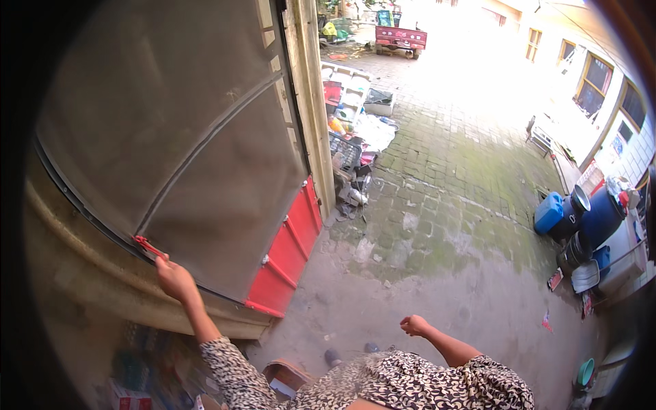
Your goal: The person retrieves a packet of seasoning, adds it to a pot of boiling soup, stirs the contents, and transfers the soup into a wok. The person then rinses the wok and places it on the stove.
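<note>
A screen door (225,171) with dark grey mesh and a red lower panel (287,256) stands at my left. My left arm reaches out to the door's edge, and my left hand (176,279) is closed around a red door handle (149,246) there. A grey bar (205,147) crosses the mesh above the handle. My right hand (413,325) hangs over the concrete floor (362,294), away from the door. Its fingers are loosely curled, and I see nothing in them.
A pale door post (307,89) rises beside the door. Beyond it lie a pile of crates and scrap (352,133) and a mossy brick yard (437,184). Buckets and blue drums (603,215) line the right wall. A red cart (400,39) stands far back.
</note>
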{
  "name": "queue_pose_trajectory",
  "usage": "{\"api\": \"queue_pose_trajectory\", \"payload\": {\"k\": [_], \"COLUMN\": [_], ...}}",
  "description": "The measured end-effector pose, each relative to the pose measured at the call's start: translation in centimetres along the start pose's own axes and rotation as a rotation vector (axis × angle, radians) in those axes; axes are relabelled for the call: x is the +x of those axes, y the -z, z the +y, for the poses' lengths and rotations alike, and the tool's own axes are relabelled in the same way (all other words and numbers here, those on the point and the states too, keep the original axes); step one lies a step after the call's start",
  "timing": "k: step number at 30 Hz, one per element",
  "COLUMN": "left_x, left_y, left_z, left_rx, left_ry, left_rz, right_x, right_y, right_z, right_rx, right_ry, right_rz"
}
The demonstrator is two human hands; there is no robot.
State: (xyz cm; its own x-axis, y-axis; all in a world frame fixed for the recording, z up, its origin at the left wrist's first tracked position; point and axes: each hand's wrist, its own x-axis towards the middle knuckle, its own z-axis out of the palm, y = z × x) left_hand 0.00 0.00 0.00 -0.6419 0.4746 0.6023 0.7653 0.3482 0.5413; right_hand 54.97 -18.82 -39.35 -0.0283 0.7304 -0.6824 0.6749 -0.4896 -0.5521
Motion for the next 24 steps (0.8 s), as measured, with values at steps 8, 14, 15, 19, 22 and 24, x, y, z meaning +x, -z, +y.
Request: {"api": "queue_pose_trajectory", "payload": {"k": [8, 14, 15, 19, 22, 24], "left_x": [-19.5, -34.3, -34.9, -34.5, -35.0, -37.8], "left_y": [5.7, 9.6, 9.9, 10.8, 9.1, 0.3], "left_z": [14.9, 21.5, 20.9, 19.3, 18.0, 15.5], "left_rx": [-0.527, -1.055, -1.028, -0.922, -0.826, -0.881], "left_ry": [-0.433, -0.885, -1.0, -1.219, -1.099, -1.032], "left_rz": [-0.204, -0.877, -1.134, -1.511, -1.41, -1.368], "right_x": [-0.7, -3.4, -3.7, -5.8, -8.3, -6.9], "right_y": [6.5, 9.8, 9.5, 9.6, 13.2, 18.0], "right_z": [-11.9, -7.1, -6.3, -0.2, 2.5, 7.0], "right_rx": [-0.246, 0.031, 0.118, 0.589, 0.502, 0.346], "right_ry": [0.538, 0.595, 0.602, 0.607, 0.344, 0.084], "right_rz": [0.098, 0.136, 0.149, 0.239, 0.401, 0.605]}}
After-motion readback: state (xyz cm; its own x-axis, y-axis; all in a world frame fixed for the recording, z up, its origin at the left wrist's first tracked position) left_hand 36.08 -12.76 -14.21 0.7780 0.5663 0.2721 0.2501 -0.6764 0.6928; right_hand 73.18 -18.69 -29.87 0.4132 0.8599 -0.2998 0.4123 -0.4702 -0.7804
